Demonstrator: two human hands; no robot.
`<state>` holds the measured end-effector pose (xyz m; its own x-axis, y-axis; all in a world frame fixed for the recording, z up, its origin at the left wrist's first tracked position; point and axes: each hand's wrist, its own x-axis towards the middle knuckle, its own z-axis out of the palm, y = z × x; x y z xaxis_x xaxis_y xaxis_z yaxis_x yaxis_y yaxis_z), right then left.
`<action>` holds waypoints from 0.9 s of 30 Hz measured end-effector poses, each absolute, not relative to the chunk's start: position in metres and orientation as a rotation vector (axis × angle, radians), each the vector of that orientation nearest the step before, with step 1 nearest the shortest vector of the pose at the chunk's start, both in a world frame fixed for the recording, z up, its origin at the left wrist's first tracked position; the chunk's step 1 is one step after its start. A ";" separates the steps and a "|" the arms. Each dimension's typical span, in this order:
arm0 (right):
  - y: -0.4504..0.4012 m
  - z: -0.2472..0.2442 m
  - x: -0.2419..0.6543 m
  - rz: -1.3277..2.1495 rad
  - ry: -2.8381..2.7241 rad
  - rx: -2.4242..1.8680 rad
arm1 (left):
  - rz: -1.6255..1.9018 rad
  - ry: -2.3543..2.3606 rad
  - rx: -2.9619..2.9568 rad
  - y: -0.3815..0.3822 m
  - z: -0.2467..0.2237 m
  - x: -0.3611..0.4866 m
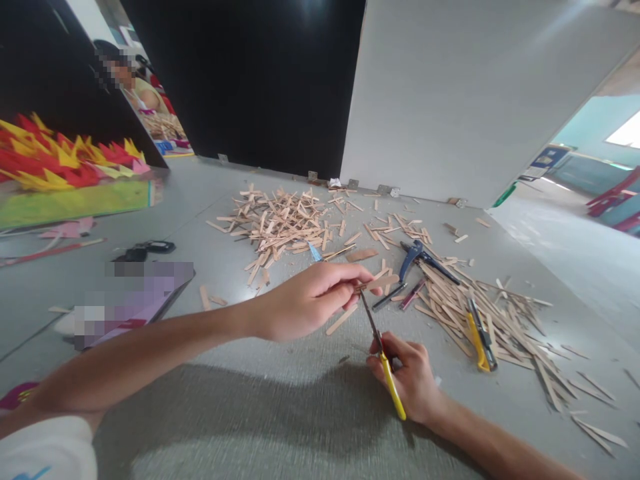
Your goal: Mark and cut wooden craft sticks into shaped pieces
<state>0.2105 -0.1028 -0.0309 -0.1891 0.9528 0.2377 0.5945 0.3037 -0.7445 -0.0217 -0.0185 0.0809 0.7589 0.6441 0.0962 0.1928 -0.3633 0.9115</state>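
In the middle of the view my left hand point(320, 297) pinches a wooden craft stick point(385, 283) between thumb and fingers. My right hand point(407, 377) is wrapped round scissors point(389, 380) with yellow handles. Their dark blades point up and left, with the tips touching or very close to the stick at my left fingertips; I cannot tell whether the blades are closed on it. Just beyond lie a dark pen point(390, 297) and a dark red pen point(413, 293) beside a blue pistol-shaped tool point(413, 257).
A heap of short stick pieces point(283, 223) lies at the back. Whole sticks point(445, 307) spread at the right, with a yellow utility knife point(479, 343) on them. Black and white panels point(425, 93) stand behind. Red and yellow folded paper point(60, 153) sits left; a person point(147, 97) is beyond.
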 end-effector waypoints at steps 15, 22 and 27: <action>-0.101 -0.030 0.209 0.530 -1.925 -1.288 | 0.739 0.717 2.223 -0.028 0.081 -0.020; -0.101 -0.031 0.210 0.545 -1.927 -1.279 | 0.745 0.700 2.263 -0.028 0.081 -0.021; -0.102 -0.029 0.210 0.602 -1.921 -1.293 | 0.788 0.717 2.278 -0.028 0.080 -0.019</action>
<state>0.2103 -0.1016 -0.0291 -0.2262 0.9230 0.3112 0.5802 0.3843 -0.7181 -0.0195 -0.0281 0.0796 0.6753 0.6509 0.3467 0.2834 -0.6631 0.6928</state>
